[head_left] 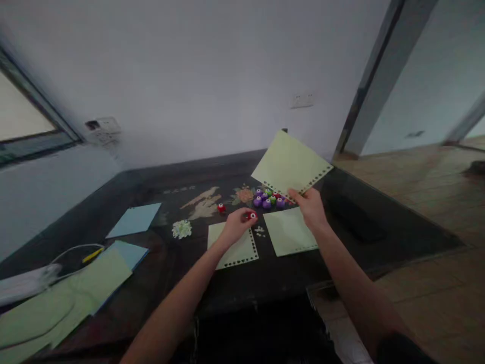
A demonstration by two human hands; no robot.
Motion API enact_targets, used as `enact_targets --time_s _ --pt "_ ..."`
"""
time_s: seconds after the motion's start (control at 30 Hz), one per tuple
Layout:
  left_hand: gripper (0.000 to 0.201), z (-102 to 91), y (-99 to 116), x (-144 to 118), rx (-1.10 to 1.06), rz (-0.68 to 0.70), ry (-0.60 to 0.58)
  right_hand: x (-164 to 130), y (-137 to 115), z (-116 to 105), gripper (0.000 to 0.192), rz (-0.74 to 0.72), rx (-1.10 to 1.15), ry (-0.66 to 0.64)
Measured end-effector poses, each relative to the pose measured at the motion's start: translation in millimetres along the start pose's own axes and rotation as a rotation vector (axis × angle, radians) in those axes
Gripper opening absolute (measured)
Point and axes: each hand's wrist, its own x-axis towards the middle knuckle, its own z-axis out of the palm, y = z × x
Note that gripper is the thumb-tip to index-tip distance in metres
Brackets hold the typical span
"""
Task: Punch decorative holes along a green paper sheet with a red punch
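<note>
Here the right hand point(309, 206) was raised off the dark table point(379, 222), pinching a pale green sheet point(288, 163) by its lower corner so that the sheet stood tilted up and away from the hand; its lower edges carried a row of small punched holes. The left hand point(237, 226) was lower and closed around a small red punch point(252, 216), which showed at the fingertips; how firmly the fingers held it could not be told through the blur. Under the left hand lay another green sheet point(233, 247) with a punched border, and just below the right hand lay a third green sheet point(290, 231). Between the two hands sat a scatter of paper bits point(259, 231). Just beyond the hands was a cluster of punches point(268, 198), purple and green, with a single red one point(221, 208) apart to the left of the left hand. Farther left lay a small heap of cut-outs point(182, 229), a blue sheet point(134, 220) and a stack of papers point(94, 283).

The lifted sheet hung from one corner only, so it would likely sag or slip if the pinch loosened. It also hovered right over the cluster of punches, and a low sweep could knock them rolling. The loose paper bits could scatter if either forearm brushed them.
</note>
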Motion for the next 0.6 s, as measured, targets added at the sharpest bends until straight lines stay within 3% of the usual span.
enact_targets --time_s 0.17,0.33,0.6 --pt "0.021 -2.7 -3 32 0.152 0.033 0.033 -10 -9 -28 0.027 0.020 0.003 0.019" --pt "0.022 1.7 -25 72 0.216 -0.109 0.147 -20 9 -55 0.029 0.102 0.085 0.078" --pt "0.020 22.8 -40 109 0.236 -0.205 0.149 -29 23 -66 0.033 0.170 0.174 0.142"
